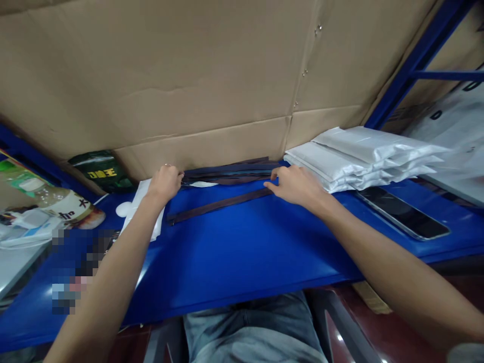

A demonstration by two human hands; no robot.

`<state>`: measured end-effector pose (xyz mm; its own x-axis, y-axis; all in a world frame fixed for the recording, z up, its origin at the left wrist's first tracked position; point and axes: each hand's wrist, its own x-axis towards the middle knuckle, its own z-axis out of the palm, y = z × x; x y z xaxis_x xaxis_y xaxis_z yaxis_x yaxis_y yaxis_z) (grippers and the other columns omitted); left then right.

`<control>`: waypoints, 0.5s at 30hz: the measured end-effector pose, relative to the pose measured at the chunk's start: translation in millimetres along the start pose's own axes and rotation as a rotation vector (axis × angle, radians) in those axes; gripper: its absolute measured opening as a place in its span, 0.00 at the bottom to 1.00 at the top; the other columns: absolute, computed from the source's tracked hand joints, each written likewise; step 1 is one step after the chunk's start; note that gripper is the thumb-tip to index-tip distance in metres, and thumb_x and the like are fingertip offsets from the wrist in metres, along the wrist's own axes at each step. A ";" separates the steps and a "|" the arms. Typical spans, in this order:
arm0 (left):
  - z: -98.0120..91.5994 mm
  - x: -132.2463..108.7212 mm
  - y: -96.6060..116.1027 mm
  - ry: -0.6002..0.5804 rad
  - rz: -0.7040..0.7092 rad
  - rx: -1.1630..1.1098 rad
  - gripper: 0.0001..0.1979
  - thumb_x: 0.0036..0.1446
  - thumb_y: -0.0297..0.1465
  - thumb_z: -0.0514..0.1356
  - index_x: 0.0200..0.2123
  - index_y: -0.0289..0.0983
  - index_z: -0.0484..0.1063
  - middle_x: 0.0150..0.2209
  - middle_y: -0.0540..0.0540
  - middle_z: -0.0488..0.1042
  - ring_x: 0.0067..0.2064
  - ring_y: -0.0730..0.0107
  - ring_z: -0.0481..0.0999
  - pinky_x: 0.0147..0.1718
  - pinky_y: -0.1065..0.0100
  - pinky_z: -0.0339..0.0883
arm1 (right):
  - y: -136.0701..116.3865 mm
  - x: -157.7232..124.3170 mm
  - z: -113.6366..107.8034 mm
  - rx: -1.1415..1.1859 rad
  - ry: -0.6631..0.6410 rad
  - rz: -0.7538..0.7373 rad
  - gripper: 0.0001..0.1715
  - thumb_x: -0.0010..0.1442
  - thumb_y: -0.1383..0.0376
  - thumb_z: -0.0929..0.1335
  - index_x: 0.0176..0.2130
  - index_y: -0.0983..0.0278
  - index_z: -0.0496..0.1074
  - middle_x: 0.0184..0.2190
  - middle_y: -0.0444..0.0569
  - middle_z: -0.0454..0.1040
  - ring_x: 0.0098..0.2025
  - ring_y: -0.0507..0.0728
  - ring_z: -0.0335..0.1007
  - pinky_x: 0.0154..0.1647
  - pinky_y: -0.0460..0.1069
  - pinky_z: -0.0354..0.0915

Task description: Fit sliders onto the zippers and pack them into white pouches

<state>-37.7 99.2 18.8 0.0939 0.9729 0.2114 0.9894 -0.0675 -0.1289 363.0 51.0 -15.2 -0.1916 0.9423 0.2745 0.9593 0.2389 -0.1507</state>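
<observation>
10 o'clock: bottle (68, 204), brownish inside; pouch (102, 171), contents hidden | 12: strips (238, 173) touched by left hand (163, 184), grip cannot be told | 1: right hand (297, 182) narrowly opened

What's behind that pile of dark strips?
Cardboard rises behind the strips. The pile covers its lower edge there, so whether anything is tucked down behind can't be seen.

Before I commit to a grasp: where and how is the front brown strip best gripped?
Probably pinch the strip across its narrow width at its left end, coming from the near side: it lies flat, bare table fronts it, the pile lies behind, and the right hand is at its other end.
</observation>
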 end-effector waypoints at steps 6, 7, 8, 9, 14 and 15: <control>-25.1 -53.3 43.0 0.119 0.033 -0.592 0.13 0.71 0.37 0.57 0.44 0.37 0.80 0.41 0.41 0.85 0.44 0.55 0.84 0.51 0.58 0.76 | -40.2 -11.3 4.5 0.342 0.058 -0.334 0.17 0.72 0.54 0.69 0.51 0.60 0.82 0.38 0.50 0.85 0.41 0.63 0.83 0.44 0.54 0.72; -25.3 -62.1 55.8 0.079 0.044 -0.752 0.13 0.71 0.39 0.58 0.43 0.37 0.79 0.40 0.41 0.86 0.43 0.56 0.85 0.48 0.59 0.79 | -48.4 -14.5 6.8 0.426 0.055 -0.385 0.17 0.73 0.54 0.69 0.52 0.60 0.82 0.40 0.50 0.85 0.42 0.61 0.83 0.46 0.52 0.72; -24.5 -70.3 69.4 0.036 0.059 -0.904 0.13 0.71 0.40 0.60 0.43 0.37 0.79 0.39 0.41 0.86 0.42 0.57 0.86 0.46 0.60 0.81 | -55.9 -17.7 9.1 0.492 0.047 -0.421 0.18 0.73 0.54 0.69 0.54 0.60 0.81 0.42 0.50 0.86 0.43 0.60 0.83 0.47 0.52 0.72; -23.1 -77.5 82.9 0.000 0.076 -1.026 0.14 0.70 0.41 0.61 0.44 0.36 0.79 0.40 0.40 0.86 0.41 0.57 0.87 0.44 0.60 0.82 | -62.3 -20.7 11.2 0.538 0.035 -0.442 0.19 0.73 0.53 0.69 0.55 0.60 0.81 0.44 0.50 0.86 0.44 0.60 0.83 0.47 0.51 0.72; -14.1 -98.2 128.2 -0.010 0.157 -1.218 0.14 0.68 0.42 0.66 0.44 0.36 0.82 0.38 0.41 0.86 0.38 0.59 0.88 0.43 0.59 0.85 | -74.2 -28.8 15.8 0.572 0.022 -0.458 0.15 0.75 0.56 0.67 0.47 0.58 0.83 0.43 0.48 0.86 0.43 0.59 0.82 0.47 0.50 0.69; -12.6 -99.5 131.0 0.007 0.165 -1.226 0.14 0.68 0.41 0.66 0.44 0.36 0.83 0.38 0.42 0.87 0.38 0.59 0.88 0.44 0.59 0.86 | -73.6 -29.1 16.1 0.573 0.037 -0.452 0.15 0.76 0.58 0.67 0.45 0.58 0.83 0.41 0.47 0.86 0.41 0.58 0.82 0.46 0.50 0.68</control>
<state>84.0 -9.2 -7.0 0.2237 0.9322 0.2845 0.4156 -0.3553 0.8373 294.7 9.8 -27.4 -0.5266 0.7163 0.4579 0.5270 0.6977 -0.4853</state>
